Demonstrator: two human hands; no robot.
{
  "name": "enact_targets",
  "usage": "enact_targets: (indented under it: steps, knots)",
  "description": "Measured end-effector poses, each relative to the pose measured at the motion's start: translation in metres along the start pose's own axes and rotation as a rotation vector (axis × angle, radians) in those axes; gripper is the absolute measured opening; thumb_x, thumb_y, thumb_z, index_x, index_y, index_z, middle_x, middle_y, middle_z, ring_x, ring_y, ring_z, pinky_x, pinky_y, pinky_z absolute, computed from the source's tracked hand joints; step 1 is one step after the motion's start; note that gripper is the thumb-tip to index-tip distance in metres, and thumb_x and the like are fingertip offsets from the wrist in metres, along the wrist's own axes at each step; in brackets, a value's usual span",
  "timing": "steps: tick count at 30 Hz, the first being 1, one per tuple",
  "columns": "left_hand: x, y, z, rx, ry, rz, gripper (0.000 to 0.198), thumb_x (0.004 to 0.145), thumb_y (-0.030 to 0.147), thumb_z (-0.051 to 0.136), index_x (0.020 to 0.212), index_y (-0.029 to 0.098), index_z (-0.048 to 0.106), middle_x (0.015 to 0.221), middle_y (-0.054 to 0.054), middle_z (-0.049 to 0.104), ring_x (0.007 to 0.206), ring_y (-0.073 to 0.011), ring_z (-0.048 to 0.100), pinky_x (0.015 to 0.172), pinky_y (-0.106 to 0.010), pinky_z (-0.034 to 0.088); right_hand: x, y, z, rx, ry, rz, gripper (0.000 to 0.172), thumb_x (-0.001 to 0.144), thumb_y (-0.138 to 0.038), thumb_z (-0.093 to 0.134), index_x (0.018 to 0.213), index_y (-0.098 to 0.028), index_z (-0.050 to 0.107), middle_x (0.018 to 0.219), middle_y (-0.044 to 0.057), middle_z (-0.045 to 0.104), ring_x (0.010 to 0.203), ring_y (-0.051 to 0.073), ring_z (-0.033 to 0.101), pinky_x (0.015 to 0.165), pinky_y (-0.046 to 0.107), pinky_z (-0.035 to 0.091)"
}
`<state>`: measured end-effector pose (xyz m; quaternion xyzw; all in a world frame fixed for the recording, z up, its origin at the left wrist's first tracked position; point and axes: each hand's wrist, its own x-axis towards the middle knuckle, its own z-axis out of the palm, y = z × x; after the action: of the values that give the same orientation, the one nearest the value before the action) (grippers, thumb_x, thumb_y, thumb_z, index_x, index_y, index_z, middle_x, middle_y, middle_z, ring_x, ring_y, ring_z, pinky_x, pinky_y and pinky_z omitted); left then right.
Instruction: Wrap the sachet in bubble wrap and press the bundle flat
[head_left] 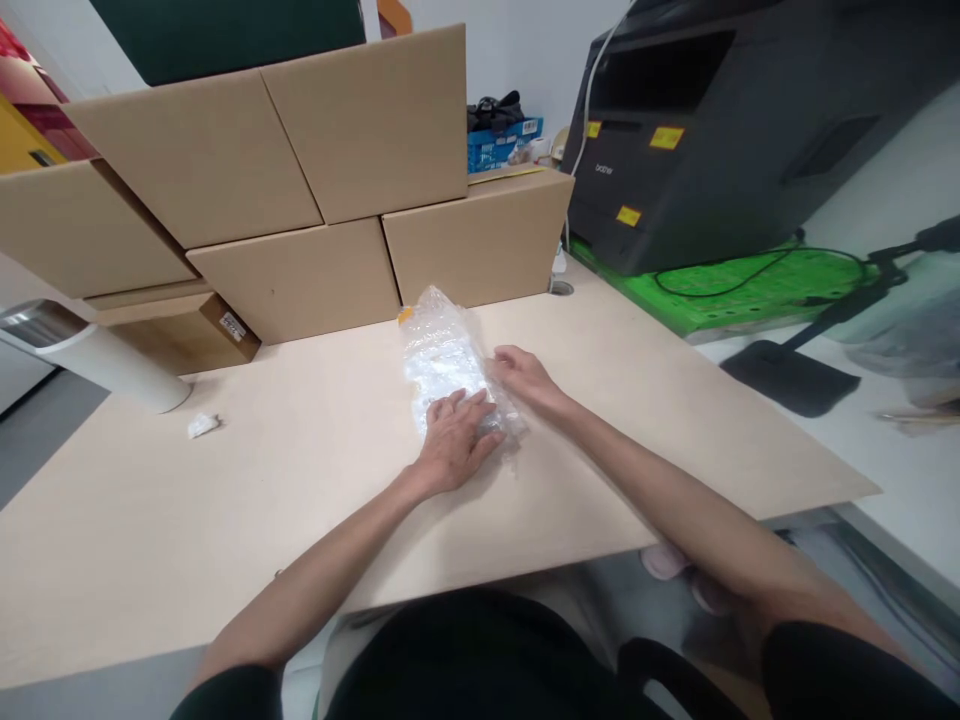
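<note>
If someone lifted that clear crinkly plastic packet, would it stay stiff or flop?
Probably flop: the plastic packet is thin, wrinkled film, flattened under the left hand. Likely light, as it looks mostly air. Its glossy surface may slide on the smooth table.

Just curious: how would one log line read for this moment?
left hand: flat on plastic bag | right hand: touching its side | plastic bag: on table

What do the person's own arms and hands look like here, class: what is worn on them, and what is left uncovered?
Only short dark clothing shows: a left black sleeve and a right black sleeve at the picture's lower edge. Beyond them both forearms are uncovered. The left hand and the right hand wear no gloves, and no watch or bracelet shows at either wrist.
</note>
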<state>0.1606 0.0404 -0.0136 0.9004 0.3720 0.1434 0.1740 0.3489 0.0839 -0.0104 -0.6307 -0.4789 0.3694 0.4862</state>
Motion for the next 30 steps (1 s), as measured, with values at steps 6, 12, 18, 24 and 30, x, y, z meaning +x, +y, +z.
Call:
enact_targets:
  steps: [6,12,18,24,30]
  knots:
    - [-0.002,0.000,0.005,0.032,0.014,-0.022,0.049,0.098,0.048,0.047,0.141,0.024,0.051,0.155,-0.008,0.044,0.147,-0.0385,0.027,0.114,-0.061,0.021,0.019,-0.016,0.042,0.105,-0.109,0.058,0.033,0.065,-0.038,0.076,0.067,-0.021,0.047,0.062,-0.006,0.048,0.064,0.013,0.047,0.060,0.026,0.041]
    - [-0.012,0.000,-0.029,-0.023,0.062,0.041,0.045,0.099,0.045,0.047,0.142,0.031,0.051,0.158,-0.006,0.040,0.150,-0.0326,0.024,0.115,-0.058,0.025,-0.004,-0.033,0.043,0.303,-0.209,0.041,0.033,0.062,-0.035,0.077,0.072,-0.021,0.049,0.064,-0.007,0.052,0.061,0.012,0.051,0.058,0.024,0.043]
    - [-0.019,-0.016,-0.117,0.145,0.274,-0.002,0.050,0.094,0.051,0.055,0.140,0.031,0.056,0.161,0.000,0.035,0.154,-0.0328,0.008,0.120,-0.060,-0.003,-0.051,-0.059,0.010,0.422,-0.634,-0.067,0.036,0.064,-0.035,0.083,0.095,-0.020,0.071,0.088,0.001,0.070,0.080,0.018,0.065,0.073,0.029,0.051]
    - [-0.033,-0.029,-0.126,-0.880,-0.007,-0.104,0.081,0.083,0.085,0.037,0.138,0.029,0.059,0.143,-0.007,0.059,0.136,-0.0357,0.049,0.110,-0.051,0.041,-0.080,-0.083,0.000,0.545,-0.636,-0.052,0.033,0.064,-0.034,0.085,0.090,-0.020,0.072,0.084,0.002,0.071,0.075,0.018,0.066,0.069,0.030,0.052]
    - [-0.030,-0.027,-0.065,-1.509,0.160,-0.352,0.093,0.082,0.087,0.023,0.129,0.015,0.061,0.122,-0.017,0.070,0.123,-0.0399,0.059,0.104,-0.057,0.045,-0.060,-0.065,0.038,0.654,-0.344,0.037,0.043,0.057,-0.041,0.088,0.089,-0.020,0.068,0.076,0.000,0.069,0.070,0.017,0.064,0.068,0.031,0.052]
